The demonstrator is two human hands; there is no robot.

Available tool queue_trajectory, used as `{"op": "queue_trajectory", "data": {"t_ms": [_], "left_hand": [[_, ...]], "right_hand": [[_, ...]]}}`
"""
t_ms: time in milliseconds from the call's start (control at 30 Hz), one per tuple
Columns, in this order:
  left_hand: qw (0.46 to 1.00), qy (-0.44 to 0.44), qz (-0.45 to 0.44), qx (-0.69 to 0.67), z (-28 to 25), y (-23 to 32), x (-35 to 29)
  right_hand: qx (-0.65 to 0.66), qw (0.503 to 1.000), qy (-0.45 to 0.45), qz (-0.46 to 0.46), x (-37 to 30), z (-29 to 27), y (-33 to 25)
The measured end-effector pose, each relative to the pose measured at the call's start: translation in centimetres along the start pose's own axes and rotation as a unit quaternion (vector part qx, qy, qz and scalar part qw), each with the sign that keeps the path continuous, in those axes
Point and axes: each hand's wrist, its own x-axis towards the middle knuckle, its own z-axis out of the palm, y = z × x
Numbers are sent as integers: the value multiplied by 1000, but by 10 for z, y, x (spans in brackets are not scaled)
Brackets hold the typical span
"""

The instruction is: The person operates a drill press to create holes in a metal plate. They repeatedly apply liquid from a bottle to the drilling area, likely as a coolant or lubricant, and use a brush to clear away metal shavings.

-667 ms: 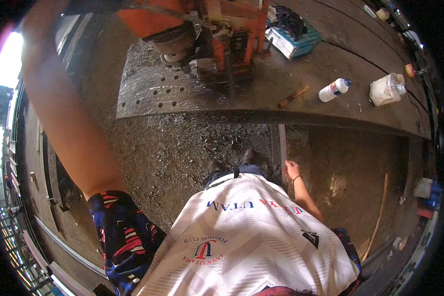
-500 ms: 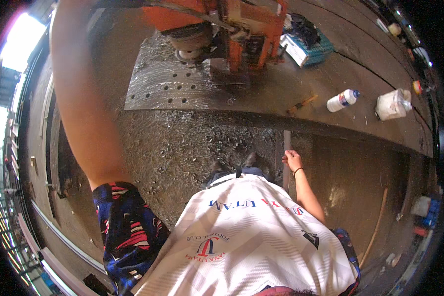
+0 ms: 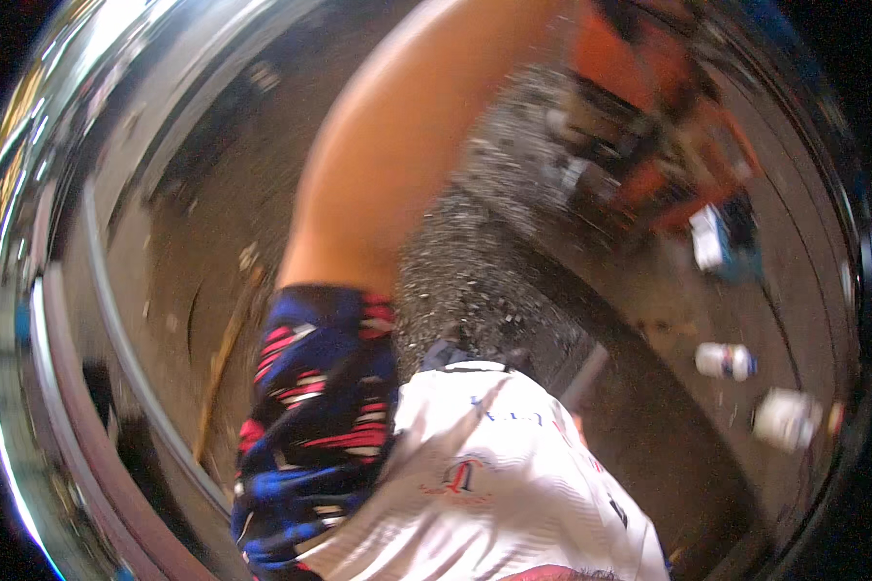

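Observation:
My left arm (image 3: pixel 368 184) stretches up and forward past the top edge, so its hand is out of sight. Beside that forearm, on the right, is an orange machine (image 3: pixel 639 68) resembling a magnetic drill, blurred by motion. Metal shavings (image 3: pixel 484 261) lie below it. My right hand does not show; the white shirt (image 3: pixel 494 455) fills the lower middle, where that arm would come in.
At the right, on the dark steel surface, are a teal and white box (image 3: pixel 709 237), a white bottle (image 3: pixel 725 361) and a whitish plastic jug (image 3: pixel 788 419). A long thin stick (image 3: pixel 225 373) and a metal rail (image 3: pixel 131 358) lie at the left.
The view has swung to the left, so the orange machine, box and bottles appear farther right. My right hand, seen half a second ago beside the shirt, has dropped out of view.

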Motion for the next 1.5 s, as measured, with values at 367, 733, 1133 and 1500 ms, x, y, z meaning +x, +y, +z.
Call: {"op": "queue_trajectory", "data": {"t_ms": [367, 733, 1133, 1500], "left_hand": [[980, 109, -164, -33, -27, 4, -277], [599, -343, -719, -82, 99, 122, -690], [875, 0, -462, -147, 80, -1, -390], [971, 138, -92, -170, 95, 41, -84]], "right_hand": [[248, 967, -35, -50, 82, -112, -189], [253, 966, -16, -43, 60, -137, -163], [346, 925, -4, 160, -16, -56, -66], [475, 864, 66, 153, -13, -65, -78]]}}
